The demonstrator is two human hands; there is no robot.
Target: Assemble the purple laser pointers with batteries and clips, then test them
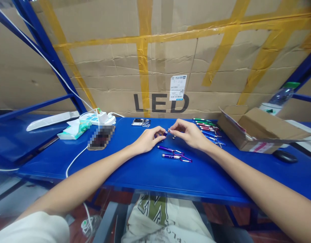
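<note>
My left hand (148, 139) is closed, its thumb and fingers pinching a short purple metal tube (165, 134). Opposite it, my right hand (187, 133) pinches a tiny silvery piece (169, 130) close to the tube's end; its kind is too small to make out. Under the right fingers lie small dark and silvery bits (173, 137). Nearer to me are two purple keychain penlights, an upper one (166, 149) and a lower one (172, 156), both with carabiner clips. To the right, several green, red and blue penlights (208, 133) lie in a row, partly behind my right hand.
Black and silver penlights (141, 122) lie at the back of the blue table (140, 172). On the left are a phone (101, 137), a tissue pack (73, 130) and a power strip (94, 118) with cables. An open carton (254, 130), mouse (285, 156) and bottle (282, 96) stand right.
</note>
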